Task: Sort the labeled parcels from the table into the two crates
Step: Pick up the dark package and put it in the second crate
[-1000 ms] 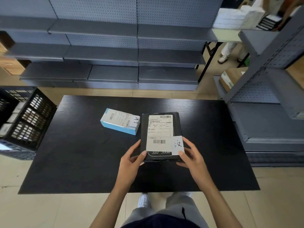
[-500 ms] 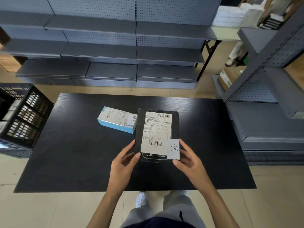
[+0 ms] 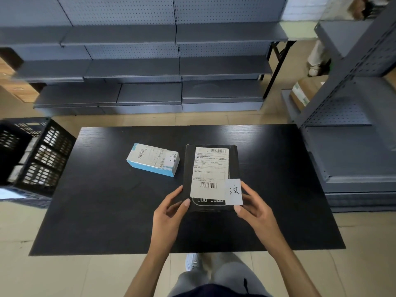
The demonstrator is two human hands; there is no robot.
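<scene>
Both hands reach in from below: the left hand (image 3: pixel 169 207) and right hand (image 3: pixel 254 205) pinch the black parcel's (image 3: pixel 211 166) near corners, fingers (image 3: pixel 186 203) curled round its edges above the worktop (image 3: pixel 96 211). The black crate (image 3: pixel 37 155) at left holds pale parcels. The parcel's long axis points away; the blue parcel (image 3: pixel 153 161) lies slantwise just beside it.

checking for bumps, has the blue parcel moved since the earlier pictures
No. The blue parcel lies where it did on the table, just as near the far edge, left of the black parcel.
</scene>
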